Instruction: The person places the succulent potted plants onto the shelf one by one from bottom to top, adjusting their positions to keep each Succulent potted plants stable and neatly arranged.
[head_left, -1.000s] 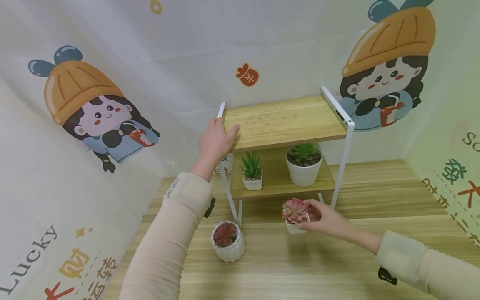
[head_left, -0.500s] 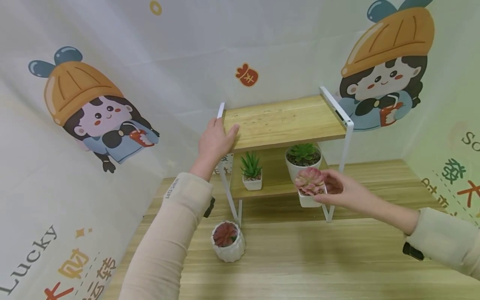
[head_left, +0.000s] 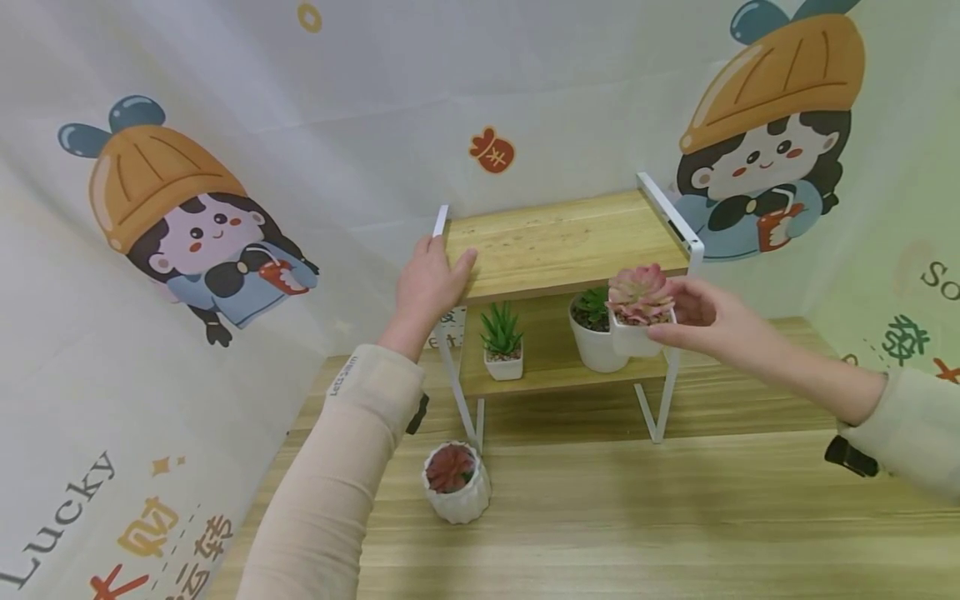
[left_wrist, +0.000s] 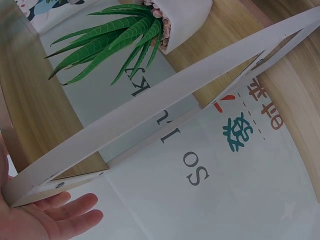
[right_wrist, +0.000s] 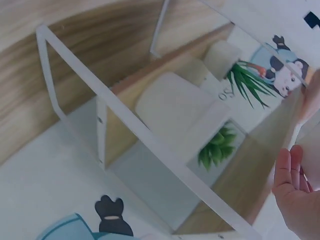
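Note:
My left hand [head_left: 431, 279] grips the upper left corner of a two-tier wooden shelf [head_left: 570, 237] with white metal side frames. Its thumb lies over the top board; in the left wrist view the fingers [left_wrist: 75, 215] reach out past the frame. Off the table, my right hand [head_left: 712, 317] pinches a small white square pot with a pink succulent [head_left: 641, 298], thumb at the near side. This pot overlaps a round white pot with a green succulent [head_left: 600, 346] on the lower board. A small potted aloe [head_left: 501, 333] stands left of that one.
On the wooden table [head_left: 570, 517], a ribbed white pot with a dark red succulent [head_left: 453, 479] stands before the shelf's left leg. A printed cloth [head_left: 375, 125] with cartoon figures hangs behind and along both sides.
My right hand has carried the pink succulent up and to the right, from low in front of the shelf to just under the top board's right end. My left hand stays put.

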